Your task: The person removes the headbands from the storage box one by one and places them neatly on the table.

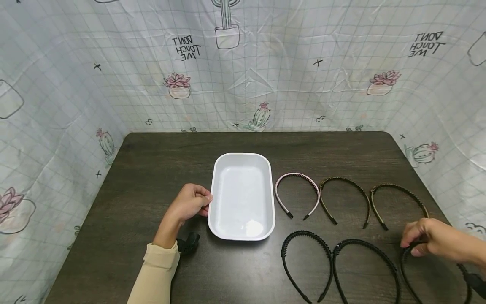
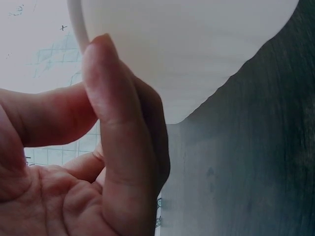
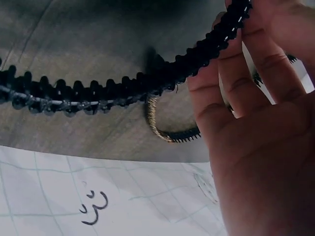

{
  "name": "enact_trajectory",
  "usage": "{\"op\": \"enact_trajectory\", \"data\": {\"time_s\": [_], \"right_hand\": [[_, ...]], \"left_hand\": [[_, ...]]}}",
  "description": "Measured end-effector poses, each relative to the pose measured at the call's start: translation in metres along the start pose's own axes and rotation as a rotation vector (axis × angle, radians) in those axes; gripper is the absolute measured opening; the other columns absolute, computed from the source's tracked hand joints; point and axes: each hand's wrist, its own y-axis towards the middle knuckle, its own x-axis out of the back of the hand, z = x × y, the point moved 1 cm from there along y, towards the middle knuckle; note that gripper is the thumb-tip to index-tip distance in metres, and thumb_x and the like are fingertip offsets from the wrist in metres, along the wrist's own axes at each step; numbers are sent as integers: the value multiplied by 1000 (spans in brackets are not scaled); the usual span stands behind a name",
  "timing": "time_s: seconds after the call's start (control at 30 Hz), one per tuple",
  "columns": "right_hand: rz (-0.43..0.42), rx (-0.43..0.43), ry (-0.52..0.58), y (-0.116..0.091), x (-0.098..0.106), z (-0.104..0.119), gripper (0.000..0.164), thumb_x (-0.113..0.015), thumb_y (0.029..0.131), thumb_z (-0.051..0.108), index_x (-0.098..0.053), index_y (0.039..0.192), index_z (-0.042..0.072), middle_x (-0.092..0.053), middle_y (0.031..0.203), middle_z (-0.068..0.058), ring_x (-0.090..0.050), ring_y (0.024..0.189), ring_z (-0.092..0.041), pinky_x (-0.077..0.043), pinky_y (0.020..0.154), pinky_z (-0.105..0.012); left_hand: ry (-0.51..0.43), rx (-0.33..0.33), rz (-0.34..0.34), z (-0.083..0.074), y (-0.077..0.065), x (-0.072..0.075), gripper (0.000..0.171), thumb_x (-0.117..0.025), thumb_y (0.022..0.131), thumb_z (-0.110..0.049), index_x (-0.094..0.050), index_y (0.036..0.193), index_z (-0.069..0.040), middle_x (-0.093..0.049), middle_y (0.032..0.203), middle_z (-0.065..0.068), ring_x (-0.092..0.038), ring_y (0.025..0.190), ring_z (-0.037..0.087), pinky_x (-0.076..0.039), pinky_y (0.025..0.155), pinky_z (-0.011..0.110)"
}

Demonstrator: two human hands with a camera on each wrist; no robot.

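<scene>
On the left, my left hand (image 1: 191, 200) pinches the left rim of a white rectangular tray (image 1: 241, 194). The left wrist view has the fingertips against the tray's outer side (image 2: 162, 59). At the lower right, my right hand (image 1: 433, 236) holds a black toothed headband (image 3: 98, 96) near the top of its arch, the thumb on one side and fingers on the other. Two other black headbands, one at the near middle (image 1: 327, 249) and one beside it (image 1: 366, 241), lie on the table to its left.
Behind the black row lie a pink headband (image 1: 295, 174) and two gold-brown ones, a middle one (image 1: 343, 179) and a right one (image 1: 398, 186). The dark wooden table (image 1: 163, 160) is bordered by a patterned white curtain (image 1: 288, 84).
</scene>
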Motion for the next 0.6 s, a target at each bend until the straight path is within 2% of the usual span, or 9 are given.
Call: {"op": "enact_trajectory", "data": {"time_s": [0.2,0.47,0.6], "right_hand": [[-45,23,-50,-1,-8,-3,44,-81,61,-21,-80,90,12,-73,91,9,-62,90,9,-44,70,-4],[-54,-84,-134,-6,-11,-2,35,-85,67,-13,-81,89,15,-72,91,14,-60,89,11,-45,64,-11],[-59,-107,-148,-7,-13,0,34,-85,68,-11,-81,89,15,-72,91,15,-60,88,12,-47,62,-15]], "left_hand": [[-2,0,-3,0,0,0,19,-59,103,-2,-65,112,15,-69,82,14,-67,66,14,-61,60,26],[-1,-32,13,0,0,0,22,-59,103,-2,-65,113,17,-71,82,17,-67,65,12,-61,60,26],[0,-45,16,-1,-1,0,23,-58,102,-2,-65,112,17,-71,81,16,-68,65,12,-61,61,26]]}}
